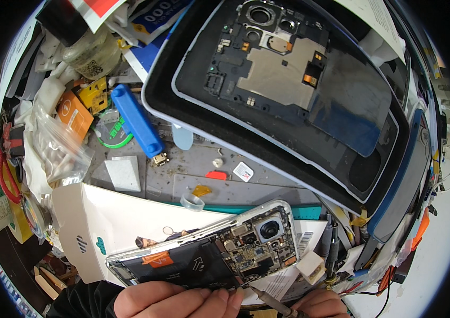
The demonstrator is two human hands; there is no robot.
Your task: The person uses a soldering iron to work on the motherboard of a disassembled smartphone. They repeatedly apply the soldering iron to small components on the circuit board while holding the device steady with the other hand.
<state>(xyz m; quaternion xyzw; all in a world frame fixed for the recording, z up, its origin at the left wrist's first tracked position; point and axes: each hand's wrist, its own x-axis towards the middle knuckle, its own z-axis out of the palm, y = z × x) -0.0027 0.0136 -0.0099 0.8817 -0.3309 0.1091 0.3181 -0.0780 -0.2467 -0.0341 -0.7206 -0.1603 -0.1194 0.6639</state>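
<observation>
An opened phone point(211, 252) is held tilted above a white card sheet point(82, 212) at the near side of the table point(195, 161), with its dark battery point(177, 273) and its circuit board with a round camera module point(270, 229) exposed. Its near edge is gripped by the fingers of the left hand point(182, 302). By the right hand point(320, 303), a slim pointed tool point(275, 302) is held, its tip placed at the phone's near edge, just beside the left fingertips; whether contact is made cannot be told. Beyond the phone, dark phone parts point(278, 77) are held in a black-lined tray point(161, 95). To the tray's left, a blue-handled tool point(139, 119) is laid near a clear plastic bag point(74, 151).
</observation>
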